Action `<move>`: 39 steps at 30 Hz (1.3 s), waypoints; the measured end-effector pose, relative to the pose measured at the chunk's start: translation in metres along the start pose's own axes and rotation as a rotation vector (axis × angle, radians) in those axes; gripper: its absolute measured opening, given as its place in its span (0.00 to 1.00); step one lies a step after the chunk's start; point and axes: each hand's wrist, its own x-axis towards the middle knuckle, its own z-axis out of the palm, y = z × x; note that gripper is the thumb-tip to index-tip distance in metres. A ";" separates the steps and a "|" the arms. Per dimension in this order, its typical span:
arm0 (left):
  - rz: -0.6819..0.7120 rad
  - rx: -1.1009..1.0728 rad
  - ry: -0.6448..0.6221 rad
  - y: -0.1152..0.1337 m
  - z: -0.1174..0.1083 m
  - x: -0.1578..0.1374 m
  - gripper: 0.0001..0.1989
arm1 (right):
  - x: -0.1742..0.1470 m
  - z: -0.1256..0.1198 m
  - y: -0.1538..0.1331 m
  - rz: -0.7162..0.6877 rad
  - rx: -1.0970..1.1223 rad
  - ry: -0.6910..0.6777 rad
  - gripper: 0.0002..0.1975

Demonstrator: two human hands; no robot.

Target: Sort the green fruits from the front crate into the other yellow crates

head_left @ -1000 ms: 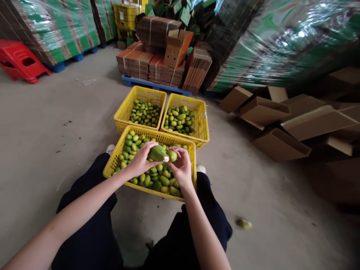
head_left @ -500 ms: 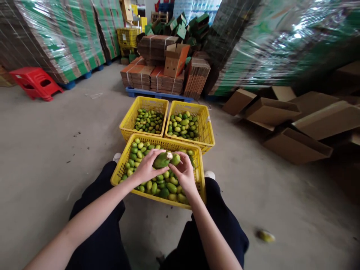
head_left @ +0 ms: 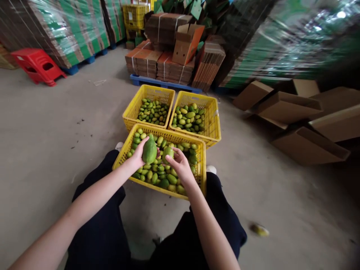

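My left hand (head_left: 141, 153) is wrapped round a large green papaya (head_left: 150, 150), held upright with its narrow end up. In my right hand (head_left: 180, 162) is a smaller, rounder green papaya (head_left: 168, 153), gripped between thumb and fingers just right of the first. The two fruits are apart. Both hands are over the near yellow crate (head_left: 201, 165), which holds many green and yellowish fruits (head_left: 155, 178) of similar oval shape. My forearms cover part of its near side.
Two more yellow crates, a left one (head_left: 128, 114) and a right one (head_left: 215, 125), stand behind, part-filled with fruit. One fruit (head_left: 260, 230) lies on the floor at right. Open cardboard boxes (head_left: 292, 107), flattened cartons on a blue pallet (head_left: 165, 83) and a red stool (head_left: 39, 65) surround the area.
The two fruits, close together before, are now apart. My left hand has turned the large papaya from lying sideways to upright and moved left. The view has tipped down slightly.
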 end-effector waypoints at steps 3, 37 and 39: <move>-0.090 -0.051 0.088 -0.001 -0.004 0.002 0.15 | 0.001 0.004 -0.001 0.137 0.054 -0.032 0.23; -0.056 0.291 0.019 -0.056 -0.020 0.019 0.08 | -0.014 0.024 0.021 0.324 0.152 0.068 0.28; -0.042 0.336 -0.052 -0.047 -0.019 0.017 0.04 | -0.014 0.017 0.012 0.331 0.179 0.069 0.25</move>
